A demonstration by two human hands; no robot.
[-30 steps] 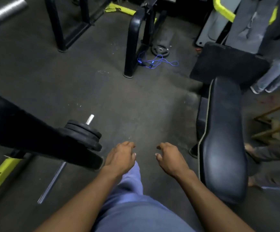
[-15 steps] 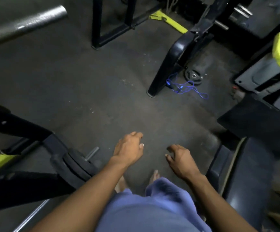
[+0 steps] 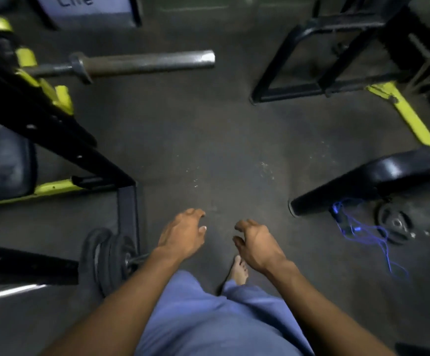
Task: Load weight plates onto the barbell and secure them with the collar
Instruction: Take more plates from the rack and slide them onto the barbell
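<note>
A bare steel barbell sleeve [image 3: 147, 63] juts rightward at the upper left, held on a black and yellow rack [image 3: 42, 116]. Low on the left, several black weight plates [image 3: 106, 258] sit stacked on a thin bar end. One more black plate [image 3: 395, 223] lies flat on the floor at the right. My left hand [image 3: 182, 235] and right hand [image 3: 256, 242] hang in front of me over the dark floor, fingers loosely curled and apart, holding nothing. No collar is visible.
A blue cord [image 3: 363, 229] lies tangled beside the floor plate. A black padded machine arm [image 3: 368, 181] reaches in from the right. A black frame [image 3: 306, 86] with a yellow foot [image 3: 404, 114] stands at the upper right. My bare foot [image 3: 239, 271] is on the floor.
My view has swung left and forward: the barbell sleeve is now fully in view at the top, the bench has left the frame, and the stacked plates moved lower. Both hands stay empty.
</note>
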